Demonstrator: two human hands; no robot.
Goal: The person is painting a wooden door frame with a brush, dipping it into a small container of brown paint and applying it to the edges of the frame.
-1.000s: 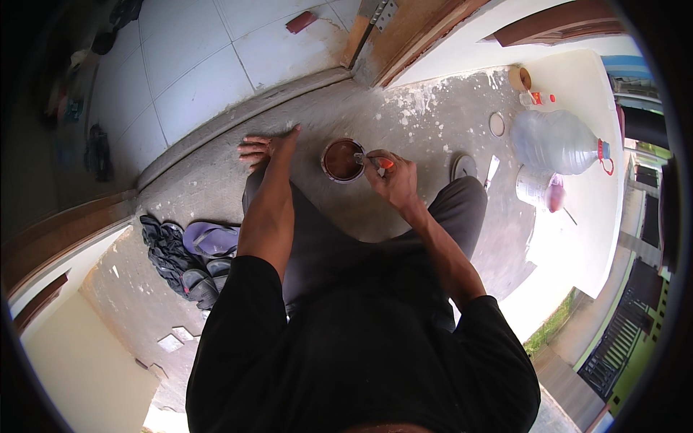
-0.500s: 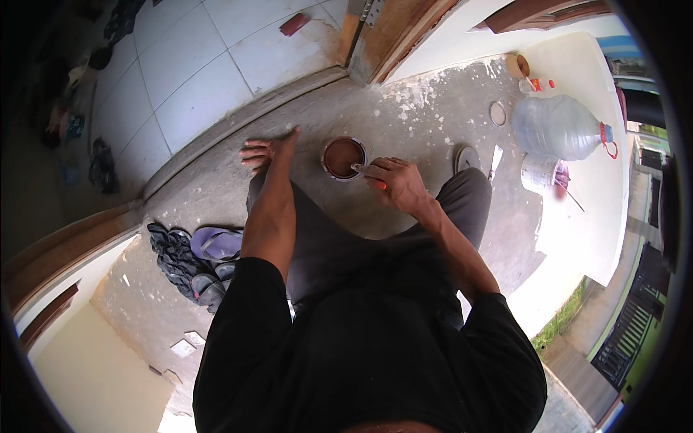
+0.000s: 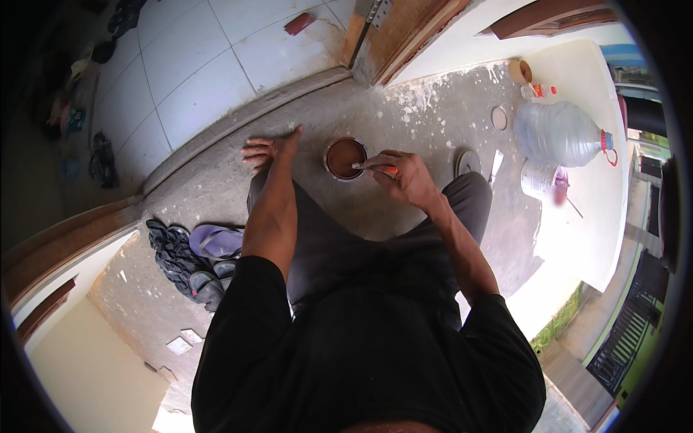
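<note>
My right hand (image 3: 408, 177) grips a small brush with an orange handle (image 3: 390, 170), its metal end at the right inner side of a round can of brown paint (image 3: 342, 154) on the concrete floor. My left hand (image 3: 267, 150), fingers spread, rests to the left of the can, just above my left knee, on or close to the floor beside the raised threshold (image 3: 229, 117). The brush's bristles are too small or hidden to make out.
Purple sandal (image 3: 211, 242), dark footwear (image 3: 208, 287) and black cloth (image 3: 170, 260) lie left. Rightward are a slipper (image 3: 468, 162), scraper (image 3: 495, 166), lid (image 3: 499, 117), large water jug (image 3: 557, 133), small bottle (image 3: 538, 91), tape roll (image 3: 520, 71) and bucket (image 3: 538, 178). A tiled doorway (image 3: 191, 65) lies ahead.
My right hand and the brush have shifted slightly and turned at the can's rim, the brush end now a bit further inside. My left hand stays in place.
</note>
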